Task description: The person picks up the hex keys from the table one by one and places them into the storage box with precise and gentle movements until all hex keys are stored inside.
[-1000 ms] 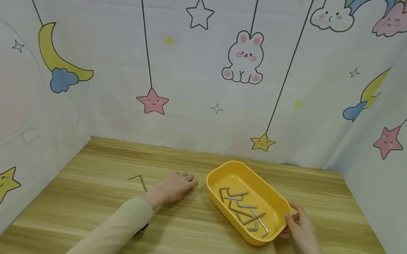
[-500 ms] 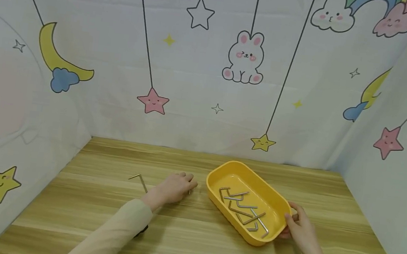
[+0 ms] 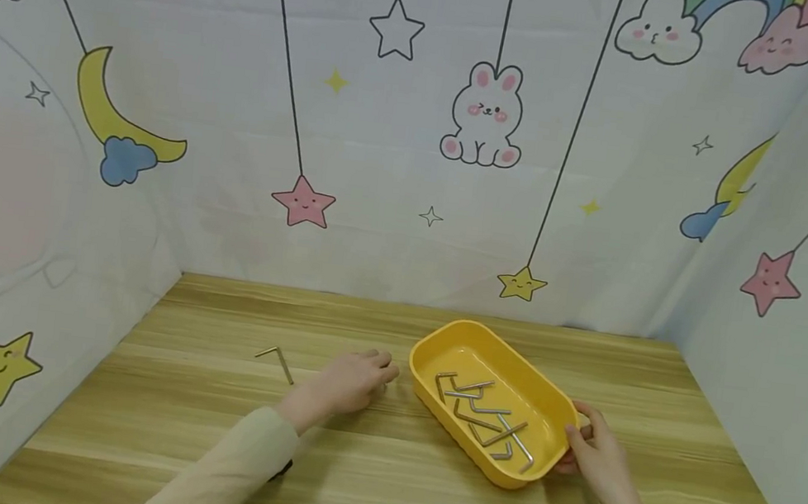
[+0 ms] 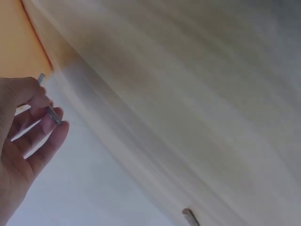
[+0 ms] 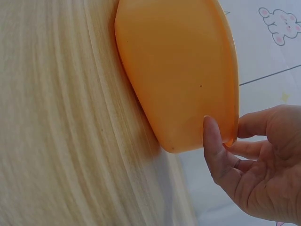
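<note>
My left hand [image 3: 352,381] hovers low over the wooden table, just left of the yellow plastic bin [image 3: 510,367]. In the left wrist view its thumb and fingers pinch a short metal hex key [image 4: 53,114], its ends showing on either side of the fingertips. My right hand [image 3: 598,453] grips the bin's near right end, and the right wrist view has its fingers at the rim and against the orange-looking wall [image 5: 178,70]. Several L-shaped hex keys [image 3: 478,419] lie jumbled inside. One more hex key [image 3: 285,365] rests on the table, beyond my left wrist.
The wood-grain table [image 3: 346,495] is enclosed at the back and both sides by white cloth [image 3: 399,160] printed with stars, moons and rabbits. A dark object [image 3: 281,471] peeks out under the left sleeve.
My left hand has shifted slightly right, closer to the bin, uncovering more of the hex key on the table. The right hand and bin stay put.
</note>
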### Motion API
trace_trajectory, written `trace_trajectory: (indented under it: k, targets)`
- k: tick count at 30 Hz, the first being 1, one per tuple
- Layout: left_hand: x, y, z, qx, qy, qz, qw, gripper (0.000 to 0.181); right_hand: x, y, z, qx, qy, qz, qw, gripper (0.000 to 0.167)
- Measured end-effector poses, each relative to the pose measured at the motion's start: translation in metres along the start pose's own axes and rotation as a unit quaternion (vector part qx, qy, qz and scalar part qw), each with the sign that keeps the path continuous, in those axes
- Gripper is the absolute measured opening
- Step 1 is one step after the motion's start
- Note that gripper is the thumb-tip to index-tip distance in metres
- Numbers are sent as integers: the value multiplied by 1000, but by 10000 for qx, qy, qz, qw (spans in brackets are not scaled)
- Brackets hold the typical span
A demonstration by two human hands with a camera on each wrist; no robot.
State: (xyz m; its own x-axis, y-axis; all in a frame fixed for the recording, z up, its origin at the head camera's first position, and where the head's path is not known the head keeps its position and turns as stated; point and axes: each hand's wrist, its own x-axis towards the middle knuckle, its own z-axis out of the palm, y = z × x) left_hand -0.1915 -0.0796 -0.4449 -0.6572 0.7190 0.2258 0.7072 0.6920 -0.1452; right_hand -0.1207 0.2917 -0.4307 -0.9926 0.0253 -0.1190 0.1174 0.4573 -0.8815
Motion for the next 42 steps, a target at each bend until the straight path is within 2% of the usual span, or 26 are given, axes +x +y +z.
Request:
trace_trajectory:
  k: [5,12,16,21,29,32,37,42]
  targets:
    - [0,10,-9,-27,309,122,9994,18,0,-1,0,9,0,-44,10000,49]
    - [3,21,-18,-122,415,97,9990,28,2,2,0,-51,10,-29,10000,49]
    - [7,27,-25,-49,566,206,9982,30,2,3,0,-53,7,-54,10000,50]
    - [13,35,-32,18,798,382,9961,27,2,3,0,-24,-1,-16,10000,49]
    - [24,48,-36,-20,1092,354,9934,21,3,2,1,-5,-9,-42,10000,48]
    - [30,54,-38,-160,1127,326,9930,23,3,2,1,-4,-18,-42,10000,49]
    - [41,63,-41,-501,1003,292,9933,21,3,4,0,-21,-61,-72,10000,50]
    - [54,69,-37,-698,939,201,9929,19,2,3,0,-36,-31,-24,10000,50]
